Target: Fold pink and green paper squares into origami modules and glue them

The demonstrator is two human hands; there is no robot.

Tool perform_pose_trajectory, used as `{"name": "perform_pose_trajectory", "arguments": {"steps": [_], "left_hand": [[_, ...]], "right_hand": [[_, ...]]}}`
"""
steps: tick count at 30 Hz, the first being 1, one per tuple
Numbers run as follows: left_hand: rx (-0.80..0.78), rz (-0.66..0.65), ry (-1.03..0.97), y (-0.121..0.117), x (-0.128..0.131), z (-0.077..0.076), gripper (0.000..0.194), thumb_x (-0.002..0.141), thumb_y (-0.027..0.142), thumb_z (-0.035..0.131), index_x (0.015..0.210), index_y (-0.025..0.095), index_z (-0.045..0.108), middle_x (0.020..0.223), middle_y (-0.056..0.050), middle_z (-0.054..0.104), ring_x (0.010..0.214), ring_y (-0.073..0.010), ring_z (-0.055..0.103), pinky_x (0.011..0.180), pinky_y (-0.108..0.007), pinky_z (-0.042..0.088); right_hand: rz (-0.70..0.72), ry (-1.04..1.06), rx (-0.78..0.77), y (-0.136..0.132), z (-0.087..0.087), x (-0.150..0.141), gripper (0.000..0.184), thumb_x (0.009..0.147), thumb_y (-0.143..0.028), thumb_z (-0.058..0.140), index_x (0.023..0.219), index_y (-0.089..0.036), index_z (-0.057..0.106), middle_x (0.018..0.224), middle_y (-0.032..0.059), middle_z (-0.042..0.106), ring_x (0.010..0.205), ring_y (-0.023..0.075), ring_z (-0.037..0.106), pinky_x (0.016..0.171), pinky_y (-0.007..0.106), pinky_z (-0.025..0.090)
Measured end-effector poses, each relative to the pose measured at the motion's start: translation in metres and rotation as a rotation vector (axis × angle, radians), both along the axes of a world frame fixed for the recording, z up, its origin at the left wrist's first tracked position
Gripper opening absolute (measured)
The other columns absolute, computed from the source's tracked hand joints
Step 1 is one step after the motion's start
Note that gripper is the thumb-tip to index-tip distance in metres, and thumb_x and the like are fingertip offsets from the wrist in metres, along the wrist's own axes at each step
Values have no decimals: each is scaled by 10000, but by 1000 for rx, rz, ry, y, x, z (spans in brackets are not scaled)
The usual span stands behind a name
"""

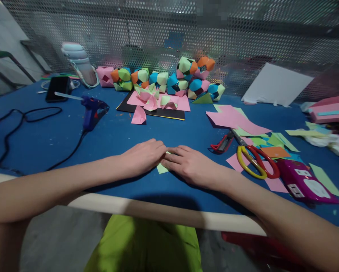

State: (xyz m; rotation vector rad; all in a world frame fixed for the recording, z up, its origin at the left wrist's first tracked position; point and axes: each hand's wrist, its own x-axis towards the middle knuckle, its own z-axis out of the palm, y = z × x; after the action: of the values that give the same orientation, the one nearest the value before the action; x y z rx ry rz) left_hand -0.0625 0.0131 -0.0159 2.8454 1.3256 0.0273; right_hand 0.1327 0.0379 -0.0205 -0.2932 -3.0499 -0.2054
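Note:
A small piece of light green paper [163, 168] lies on the blue table in front of me, mostly covered by my fingers. My left hand [146, 155] comes in from the left, its fingers together and pressed on the paper's upper edge. From the other side my right hand [186, 162] bears down on the same piece, fingertips meeting those of my left hand. Beyond my hands stands a folded pink paper piece [139, 115]. Behind it, more folded pink and green pieces [148, 94] rest on pink paper over a black board [169, 114].
A blue glue gun [92, 112] with a trailing cord lies left. Scissors [257, 160], a red cutter [222, 143], paper scraps and a purple packet [305, 183] lie right. Along the back are several paper balls [158, 80], a bottle [80, 64] and a phone [58, 89].

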Motion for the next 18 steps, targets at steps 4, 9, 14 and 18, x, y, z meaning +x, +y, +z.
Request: {"name": "perform_pose_trajectory", "arguments": {"steps": [4,9,14,18], "left_hand": [[29,40,168,-5,4,7,156,899,158,408,894,125,561,903,-98,582,769,-196,517,567,-277,390],[42,26,197,-6,3,8,141,871,115,431,869,127,571,888,-110,565,744,-202,516,538,-284,372],[59,12,180,-5,0,6,146,876,135,429,871,133,574,888,-103,559,731,-199,511,526,-290,366],[84,-15,171,-5,-2,6,179,887,146,417,973,156,573,971,-103,578,753,-200,504,513,-284,355]], "right_hand": [[-47,-81,-22,-8,14,4,264,919,-149,400,1071,-108,612,1059,142,648,965,229,565,803,371,388],[-215,-221,-47,-20,34,13,249,885,-147,449,752,-127,659,734,90,665,660,172,558,697,334,330],[-223,-273,-40,-17,43,20,290,853,-135,471,618,-137,641,621,75,660,547,137,516,683,329,300],[-272,-326,-37,-17,47,20,305,864,-143,461,621,-146,646,614,71,671,547,143,531,713,334,314]]}}
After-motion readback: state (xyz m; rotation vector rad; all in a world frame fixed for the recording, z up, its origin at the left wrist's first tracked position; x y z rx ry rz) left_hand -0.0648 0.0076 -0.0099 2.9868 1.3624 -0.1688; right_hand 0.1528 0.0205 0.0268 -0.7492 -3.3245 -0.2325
